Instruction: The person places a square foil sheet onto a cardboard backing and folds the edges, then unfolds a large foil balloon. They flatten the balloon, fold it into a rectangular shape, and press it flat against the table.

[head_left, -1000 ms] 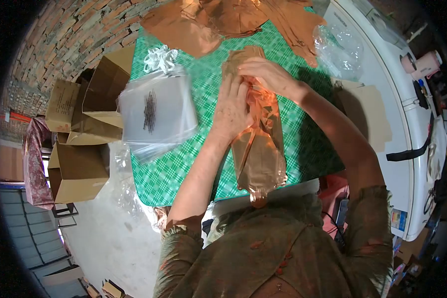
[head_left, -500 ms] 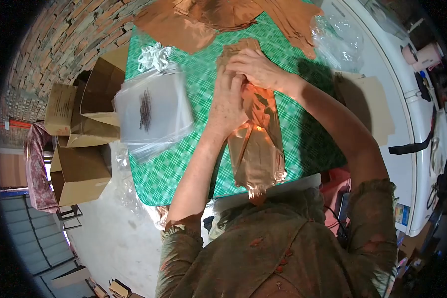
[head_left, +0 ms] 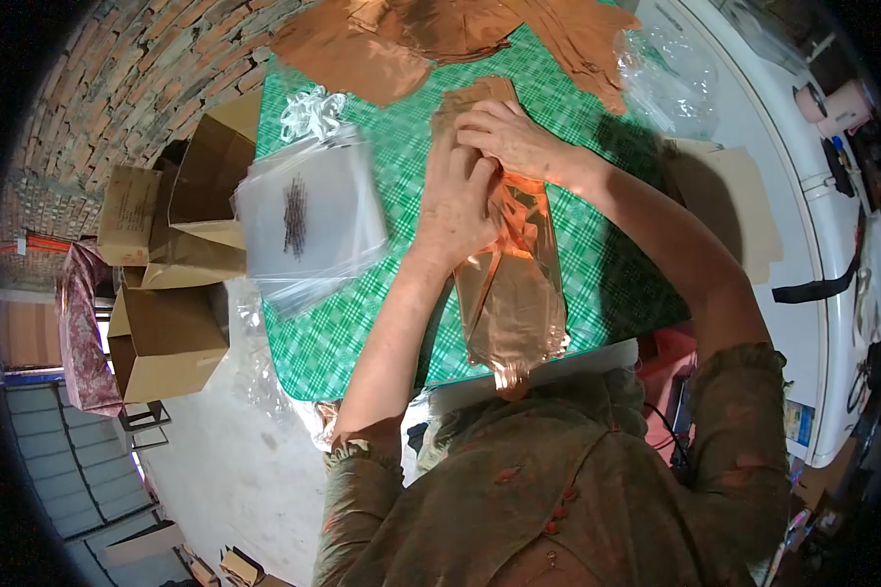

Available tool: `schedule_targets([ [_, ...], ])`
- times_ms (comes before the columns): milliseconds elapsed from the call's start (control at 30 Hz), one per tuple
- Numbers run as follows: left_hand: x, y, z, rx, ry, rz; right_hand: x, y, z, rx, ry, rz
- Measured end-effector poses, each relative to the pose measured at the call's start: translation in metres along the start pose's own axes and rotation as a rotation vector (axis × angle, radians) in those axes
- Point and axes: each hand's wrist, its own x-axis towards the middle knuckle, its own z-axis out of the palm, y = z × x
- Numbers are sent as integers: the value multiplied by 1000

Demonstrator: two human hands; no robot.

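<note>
A long copper-coloured foil piece (head_left: 515,313) lies folded on the green checked table (head_left: 313,362), its lower end at the table's near edge. My left hand (head_left: 455,201) presses on its upper left side, fingers bent and closed against the foil. Across the upper part, my right hand (head_left: 509,137) rests with its fingers curled over the foil, close to the left fingertips. What lies under the fingers of both hands is hidden. Left of the foil sits a stack of clear plastic bags (head_left: 313,215) with a dark printed patch, below a white string bundle (head_left: 311,112).
More copper foil sheets (head_left: 392,49) cover the table's far edge. Crumpled clear plastic (head_left: 666,83) lies at the far right, above flat cardboard (head_left: 729,205). Open cardboard boxes (head_left: 171,338) stand left of the table, beside a brick wall (head_left: 117,98).
The view has shifted slightly, moving the scene a little to the right. Both hands remain on the foil, with the left fingers bent a little differently.
</note>
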Motion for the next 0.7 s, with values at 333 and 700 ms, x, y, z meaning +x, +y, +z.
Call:
schedule_targets([
  [333, -4, 13, -38, 27, -234, 103, -2, -5, 0, -27, 24, 23],
  [700, -34, 9, -27, -81, -226, 133, 2, -5, -1, -120, -7, 13],
])
